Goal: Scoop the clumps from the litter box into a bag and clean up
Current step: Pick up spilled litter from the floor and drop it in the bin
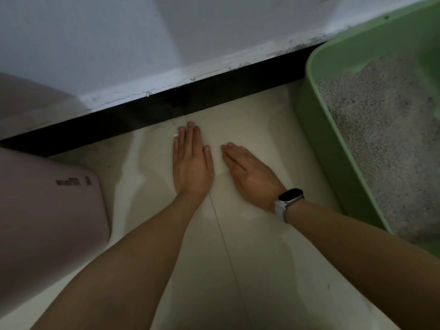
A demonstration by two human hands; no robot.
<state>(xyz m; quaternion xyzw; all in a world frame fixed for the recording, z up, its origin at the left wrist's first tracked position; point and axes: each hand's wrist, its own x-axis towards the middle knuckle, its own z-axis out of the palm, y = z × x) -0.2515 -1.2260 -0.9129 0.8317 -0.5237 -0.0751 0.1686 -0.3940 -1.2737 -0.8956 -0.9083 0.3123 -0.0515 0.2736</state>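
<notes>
A green litter box (319, 129) stands on the floor at the right, filled with grey granular litter (381, 139); I make out no separate clumps in it. My left hand (191, 163) lies flat on the pale tiled floor, fingers straight and pointing at the wall. My right hand (250, 173) lies flat beside it, fingers straight, a dark watch on a grey strap on its wrist. Both hands hold nothing and sit left of the litter box, apart from it. No scoop or bag is in view.
A pinkish-grey rounded container (47, 210) with dark lettering sits at the left on the floor. A black skirting strip (142, 108) runs under the white wall (166, 32) just beyond my fingertips. Pale floor tiles (238, 258) stretch between the container and the litter box.
</notes>
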